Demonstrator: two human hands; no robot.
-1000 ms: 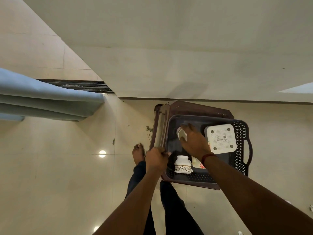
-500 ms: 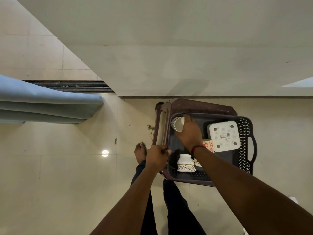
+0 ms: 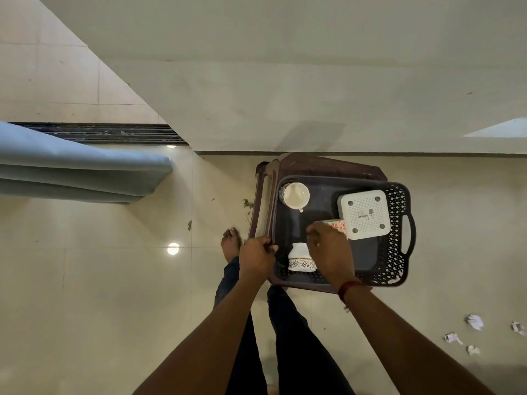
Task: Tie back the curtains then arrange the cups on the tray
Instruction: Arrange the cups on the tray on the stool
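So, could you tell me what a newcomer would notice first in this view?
A dark perforated tray on a brown stool draws the eye, right of centre, the left hand gripping its left rim, the right hand above it. Inside sit an upright white cup, far left, and a white square box, right. A blue curtain hangs at left.

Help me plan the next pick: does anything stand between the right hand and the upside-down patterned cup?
Nothing visible does. The right hand hangs just right of the upside-down patterned cup inside the tray, with no object in between; whether they touch is unclear.
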